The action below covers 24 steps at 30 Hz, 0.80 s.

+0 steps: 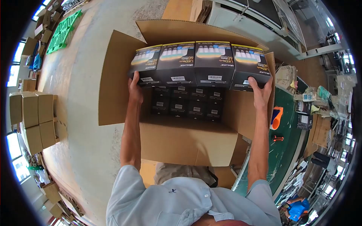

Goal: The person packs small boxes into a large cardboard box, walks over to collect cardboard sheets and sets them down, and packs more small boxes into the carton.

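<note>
A row of several black LED bulb boxes (213, 62) with yellow top edges spans the gap between my two hands. My left hand (135, 88) presses on the left end of the row, and my right hand (260, 92) grips the right end, its thumb on the front of the last box. The row is above the far part of a large open carton (188, 141), whose flaps are spread outward. Inside the carton, lower down, more black boxes (183, 107) sit in rows. My fingers behind the row are hidden.
To the right is a green work table (284, 147) with an orange tape dispenser (277, 118) and a small orange item (278, 138). Stacked cartons (36, 116) and a green pallet (64, 32) stand at left. A person in blue (298, 208) is at the far lower right.
</note>
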Each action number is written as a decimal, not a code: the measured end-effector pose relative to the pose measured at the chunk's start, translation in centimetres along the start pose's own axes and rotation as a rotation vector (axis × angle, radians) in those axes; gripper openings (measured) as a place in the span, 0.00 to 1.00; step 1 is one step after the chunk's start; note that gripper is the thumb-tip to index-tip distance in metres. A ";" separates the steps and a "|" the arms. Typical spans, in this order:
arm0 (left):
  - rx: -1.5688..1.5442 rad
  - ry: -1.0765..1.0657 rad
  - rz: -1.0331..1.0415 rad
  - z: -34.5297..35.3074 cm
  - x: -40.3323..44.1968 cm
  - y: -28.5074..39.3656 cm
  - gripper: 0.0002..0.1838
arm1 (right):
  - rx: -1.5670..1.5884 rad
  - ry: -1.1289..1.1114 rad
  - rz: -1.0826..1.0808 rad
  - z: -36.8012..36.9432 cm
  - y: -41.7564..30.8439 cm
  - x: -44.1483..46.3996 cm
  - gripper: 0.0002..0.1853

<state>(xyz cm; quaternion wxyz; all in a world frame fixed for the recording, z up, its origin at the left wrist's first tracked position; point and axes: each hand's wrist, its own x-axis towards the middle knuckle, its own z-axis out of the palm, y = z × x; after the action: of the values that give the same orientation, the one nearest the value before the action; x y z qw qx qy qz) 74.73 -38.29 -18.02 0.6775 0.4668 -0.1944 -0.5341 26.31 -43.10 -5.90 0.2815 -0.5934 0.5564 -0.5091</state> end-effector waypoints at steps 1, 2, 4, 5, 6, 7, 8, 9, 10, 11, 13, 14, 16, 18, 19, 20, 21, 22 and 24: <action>0.030 0.018 -0.032 0.5 0.2 -0.5 0.33 | 0.060 -0.015 0.115 -0.2 1.5 -0.1 0.40; 0.066 0.027 -0.059 1.2 0.4 -0.8 0.35 | 0.124 -0.018 0.228 -0.5 3.0 -0.5 0.40; 0.174 0.032 0.025 2.9 0.8 -1.0 0.38 | 0.108 -0.025 0.249 0.0 6.2 -0.8 0.40; 0.278 0.045 0.116 3.7 0.9 -1.1 0.41 | 0.094 -0.042 0.267 0.2 8.0 -1.1 0.41; 0.287 0.035 0.111 4.0 1.2 -1.6 0.41 | -0.003 -0.012 0.293 0.6 9.5 -1.5 0.41; 0.365 0.048 0.113 3.7 1.7 -2.1 0.42 | -0.002 0.001 0.303 1.1 10.0 -1.6 0.41; 0.443 0.060 0.117 3.4 2.4 -2.7 0.44 | 0.080 0.034 0.365 1.8 10.5 -1.7 0.41; 0.449 0.052 0.111 2.9 3.1 -3.5 0.44 | 0.162 0.062 0.423 2.4 10.8 -2.0 0.41; 0.411 0.085 0.074 2.3 3.7 -4.4 0.44 | 0.163 0.088 0.404 3.0 10.3 -2.0 0.41; 0.375 0.118 0.037 1.7 4.3 -5.1 0.45 | 0.162 0.095 0.415 3.3 10.7 -2.0 0.41; 0.325 0.095 0.005 1.5 4.8 -5.9 0.45 | 0.140 0.139 0.413 3.9 11.6 -2.1 0.40; 0.264 0.079 -0.016 1.5 5.2 -6.3 0.45 | 0.106 0.152 0.342 4.2 11.8 -2.3 0.40; 0.260 0.099 -0.040 0.1 6.0 -8.1 0.44 | 0.117 0.183 0.317 5.0 12.9 -2.7 0.40; 0.257 0.116 -0.055 0.4 6.4 -9.1 0.43 | 0.143 0.212 0.304 5.9 15.0 -3.2 0.39; 0.299 0.166 0.005 2.4 5.6 -9.1 0.41 | 0.143 0.215 0.303 6.5 16.3 -3.4 0.39; 0.341 0.218 0.065 3.4 5.1 -9.4 0.39 | 0.246 0.228 0.374 7.0 17.7 -3.8 0.38; 0.346 0.215 0.061 3.0 5.4 -10.2 0.39 | 0.348 0.243 0.448 7.6 19.3 -4.4 0.38; 0.394 0.201 0.088 2.3 5.8 -11.1 0.40 | 0.333 0.217 0.480 7.8 21.1 -4.9 0.35; 0.451 0.187 0.108 0.4 6.5 -13.0 0.42 | 0.377 0.211 0.508 8.3 24.2 -5.7 0.33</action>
<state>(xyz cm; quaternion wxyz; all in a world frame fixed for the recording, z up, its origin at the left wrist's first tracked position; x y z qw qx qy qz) 69.68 -44.27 -30.27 0.5986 0.6425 -0.2698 -0.3949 25.66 -44.99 -32.02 0.4452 -0.3171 0.6086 -0.5752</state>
